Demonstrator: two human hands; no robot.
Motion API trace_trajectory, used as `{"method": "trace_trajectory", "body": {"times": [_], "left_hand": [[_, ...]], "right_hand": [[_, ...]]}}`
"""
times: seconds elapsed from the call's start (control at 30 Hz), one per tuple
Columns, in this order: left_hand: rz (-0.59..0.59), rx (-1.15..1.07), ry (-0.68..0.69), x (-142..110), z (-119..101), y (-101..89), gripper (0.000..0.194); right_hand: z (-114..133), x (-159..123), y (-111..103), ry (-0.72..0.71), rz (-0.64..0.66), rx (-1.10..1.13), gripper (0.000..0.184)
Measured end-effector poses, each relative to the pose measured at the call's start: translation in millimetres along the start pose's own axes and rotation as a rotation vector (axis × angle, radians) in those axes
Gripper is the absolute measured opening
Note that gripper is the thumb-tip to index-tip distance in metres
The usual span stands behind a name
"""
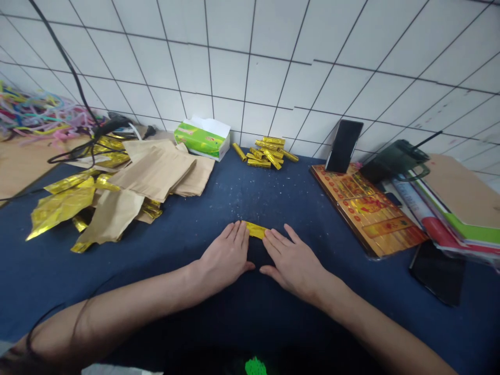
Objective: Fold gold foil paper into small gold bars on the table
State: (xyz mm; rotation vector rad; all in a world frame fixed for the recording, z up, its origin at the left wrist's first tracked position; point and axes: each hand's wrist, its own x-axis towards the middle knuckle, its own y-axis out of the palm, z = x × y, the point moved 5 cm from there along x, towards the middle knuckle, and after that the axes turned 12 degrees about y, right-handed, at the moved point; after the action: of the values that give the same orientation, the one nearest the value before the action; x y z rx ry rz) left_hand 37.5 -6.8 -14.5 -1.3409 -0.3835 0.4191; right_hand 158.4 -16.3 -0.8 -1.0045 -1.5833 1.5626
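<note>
Gold foil strip (pixel 255 229) btwn L hand (pixel 224 255) & R hand (pixel 292 263), both touching.

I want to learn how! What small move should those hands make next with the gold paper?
Maybe fold the gold paper over once more. It lies flat between the left hand and the right hand, with fingers at both ends, and it looks less thick than the gold pieces piled by the wall.
</note>
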Motion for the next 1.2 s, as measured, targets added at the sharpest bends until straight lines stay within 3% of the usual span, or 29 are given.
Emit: {"method": "trace_trajectory", "body": {"times": [0.33, 0.6, 0.87, 1.2], "left_hand": [[-0.019, -0.042, -0.09, -1, 0, -6.2, 0.069], [-0.015, -0.084, -0.018, 1, -2, 0.9, 0.064], [0.017, -0.118, -0.022, 5, -4, -0.3, 0.084], [-0.032, -0.134, -0.043, 6, -9, 6.0, 0.092]], "right_hand": [[5, 1, -3, 0.0, -0.042, -0.036, 0.053], [-2, 3, 1, 0.011, -0.056, 0.0, 0.049], [0, 3, 1, 0.01, -0.025, -0.007, 0.05], [1, 5, -6, -0.006, -0.03, -0.036, 0.05]]}}
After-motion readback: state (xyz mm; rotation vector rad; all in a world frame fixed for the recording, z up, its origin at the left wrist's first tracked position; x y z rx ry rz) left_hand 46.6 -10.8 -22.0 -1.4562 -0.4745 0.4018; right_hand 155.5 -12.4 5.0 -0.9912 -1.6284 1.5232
